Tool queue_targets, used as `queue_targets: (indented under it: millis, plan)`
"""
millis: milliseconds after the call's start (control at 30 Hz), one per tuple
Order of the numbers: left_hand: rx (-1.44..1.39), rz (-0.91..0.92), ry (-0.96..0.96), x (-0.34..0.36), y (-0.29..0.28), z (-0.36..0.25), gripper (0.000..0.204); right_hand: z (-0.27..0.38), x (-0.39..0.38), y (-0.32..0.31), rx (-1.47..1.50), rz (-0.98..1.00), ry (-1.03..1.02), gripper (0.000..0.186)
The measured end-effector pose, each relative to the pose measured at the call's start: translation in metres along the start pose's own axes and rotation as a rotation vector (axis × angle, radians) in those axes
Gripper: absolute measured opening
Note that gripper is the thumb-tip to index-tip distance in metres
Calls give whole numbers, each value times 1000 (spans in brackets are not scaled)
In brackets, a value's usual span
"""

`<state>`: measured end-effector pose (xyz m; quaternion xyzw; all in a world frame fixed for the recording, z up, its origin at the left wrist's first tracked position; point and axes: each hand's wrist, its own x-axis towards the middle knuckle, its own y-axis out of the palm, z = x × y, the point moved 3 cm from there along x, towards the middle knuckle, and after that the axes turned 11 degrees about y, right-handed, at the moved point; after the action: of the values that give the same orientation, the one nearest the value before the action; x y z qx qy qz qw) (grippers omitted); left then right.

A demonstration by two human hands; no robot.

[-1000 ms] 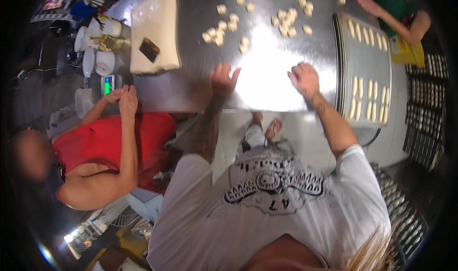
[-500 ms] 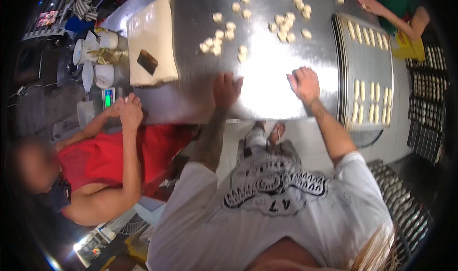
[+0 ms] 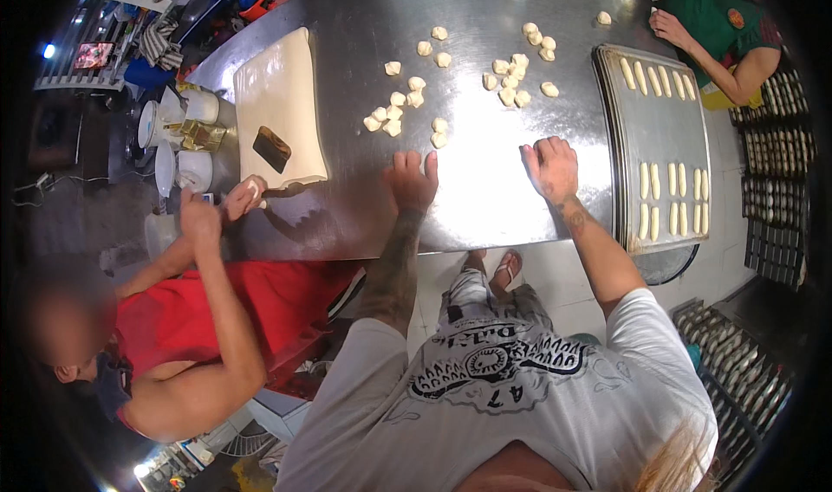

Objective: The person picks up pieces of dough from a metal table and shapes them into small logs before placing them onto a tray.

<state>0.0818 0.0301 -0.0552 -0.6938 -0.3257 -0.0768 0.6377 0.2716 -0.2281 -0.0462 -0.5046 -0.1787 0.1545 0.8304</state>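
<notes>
My left hand (image 3: 412, 180) is palm down on the metal table (image 3: 364, 223), its fingers curled under and its thumb out to the side. Just beyond it sit two touching dough pieces (image 3: 439, 132). To the right, my right hand (image 3: 553, 171) also rests palm down with bent fingers, thumb toward the left. Whatever lies beneath either palm, if anything, is hidden. Farther off are loose clusters of small pale dough pieces, one group (image 3: 394, 111) beyond my left hand and another (image 3: 511, 80) beyond my right.
A tray (image 3: 637, 132) with rows of dough sticks stands right. On the left lies a dough sheet (image 3: 290, 85) with a dark scraper (image 3: 272, 149) on it. A co-worker in a red apron (image 3: 234, 310) works there; another in green (image 3: 715, 24) is far right. Racks (image 3: 776, 154) stand beyond.
The view has shifted, so the table appears lower. The left co-worker's hands have separated, one now by the dough sheet's near corner. My hands stay on the table in much the same pose.
</notes>
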Motion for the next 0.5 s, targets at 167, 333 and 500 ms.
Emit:
queue_targets:
  millis: [167, 333, 500]
  plan:
    - [-17, -107, -42, -10, 10, 7, 34, -5, -2, 6, 14, 33, 93, 42]
    - [43, -63, -170, -24, 3, 16, 29, -10, -2, -4, -61, 150, 197, 44]
    - [-125, -37, 127, -71, -29, 14, 26, -23, -39, -16, 118, -14, -195, 35]
